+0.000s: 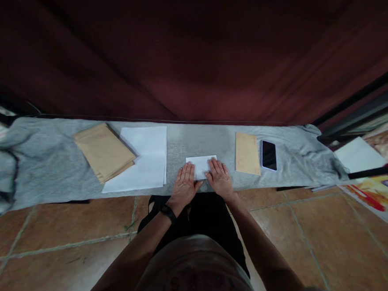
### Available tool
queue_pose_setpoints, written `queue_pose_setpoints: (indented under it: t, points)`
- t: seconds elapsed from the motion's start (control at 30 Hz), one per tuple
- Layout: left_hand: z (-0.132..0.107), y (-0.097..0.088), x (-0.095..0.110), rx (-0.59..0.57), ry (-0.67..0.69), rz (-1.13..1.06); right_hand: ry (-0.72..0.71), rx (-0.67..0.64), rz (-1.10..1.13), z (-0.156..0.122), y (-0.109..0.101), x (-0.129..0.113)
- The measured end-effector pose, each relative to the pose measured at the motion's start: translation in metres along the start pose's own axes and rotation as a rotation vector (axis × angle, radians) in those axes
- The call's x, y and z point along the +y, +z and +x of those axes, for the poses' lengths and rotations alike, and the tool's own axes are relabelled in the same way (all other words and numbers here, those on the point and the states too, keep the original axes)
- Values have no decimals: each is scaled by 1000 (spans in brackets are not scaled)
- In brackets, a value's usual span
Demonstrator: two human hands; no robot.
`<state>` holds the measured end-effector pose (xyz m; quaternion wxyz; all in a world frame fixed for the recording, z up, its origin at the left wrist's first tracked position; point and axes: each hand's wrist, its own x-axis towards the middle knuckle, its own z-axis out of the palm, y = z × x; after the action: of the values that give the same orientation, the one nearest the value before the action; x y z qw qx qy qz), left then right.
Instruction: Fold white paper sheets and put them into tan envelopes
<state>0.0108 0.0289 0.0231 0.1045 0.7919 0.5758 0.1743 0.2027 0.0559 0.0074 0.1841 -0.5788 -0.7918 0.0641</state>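
In front of me a small folded sheet of white paper lies flat on the grey cloth. My left hand rests on its left end, fingers stretched out flat and pointing away from me. On the right end lies my right hand, also flat with the fingers extended. Both hands cover parts of the paper's ends and near corners. To the right of my right hand is a single brown envelope. Left of my left hand lie larger white sheets of paper.
A stack of brown envelopes overlaps the white sheets. A phone with a dark screen lies right of the single envelope. The narrow bench is draped in grey cloth. Behind it hangs a dark red curtain. Tiled floor shows below.
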Motion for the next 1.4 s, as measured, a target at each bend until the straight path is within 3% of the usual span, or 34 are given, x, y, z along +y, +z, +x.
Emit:
queue_pose_setpoints:
  t: [0.23,0.47,0.63,0.9,1.13,1.4]
  points:
    - [-1,-3,-4,37,-83,-30,37,50,-8,-7,-1,7]
    - [29,8,15,12,-48,-43,45,47,-1,-7,0,7]
    - [41,13,13,-1,-52,-11,48,40,-10,-7,0,7]
    - [27,9,-5,30,-79,35,42,33,-62,-7,1,7]
    - [19,4,-7,14,-91,173,69,-15,-87,-4,-4,6]
    - [19,3,-2,13,-99,220,317,-12,-49,14,-20,-3]
